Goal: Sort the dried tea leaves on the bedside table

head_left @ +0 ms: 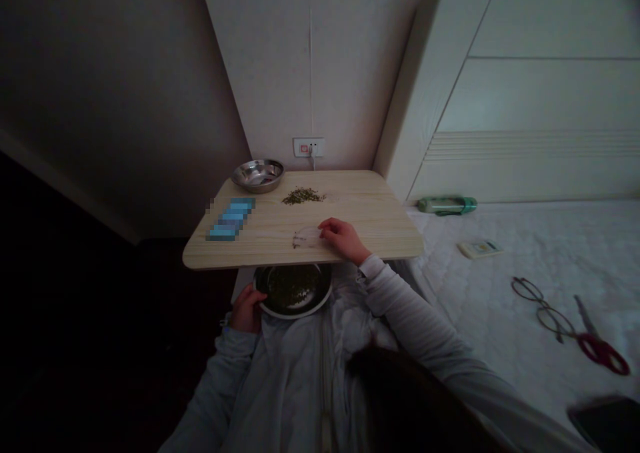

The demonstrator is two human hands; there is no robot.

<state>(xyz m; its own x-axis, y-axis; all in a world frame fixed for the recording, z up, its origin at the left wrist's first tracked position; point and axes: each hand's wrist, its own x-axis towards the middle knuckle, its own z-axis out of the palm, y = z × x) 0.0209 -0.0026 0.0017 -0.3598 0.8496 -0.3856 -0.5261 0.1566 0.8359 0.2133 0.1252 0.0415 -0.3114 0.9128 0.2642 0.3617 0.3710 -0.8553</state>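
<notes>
My left hand (247,308) grips the left rim of a round dish (326,297) with a pale edge, held at my lap just under the table's front edge. Small green pieces (293,285), like dried leaves or seeds, cover the dish's dark inside. Over the wooden tabletop (360,203), my right hand (345,238) has its thumb and fingertips pressed together. Beside those fingertips lies a faint, pale, see-through patch (307,237) with small dark bits at its left; what the fingers hold is too small to tell. Farther back lies a loose green pile (302,196).
A steel bowl (245,178) stands at the table's back left, with a blurred-out phone-like screen (231,219) in front. On the white bedding to the right are a green bottle (447,205), a pale remote-like object (479,249), eyeglasses (543,301) and red-handled scissors (603,353).
</notes>
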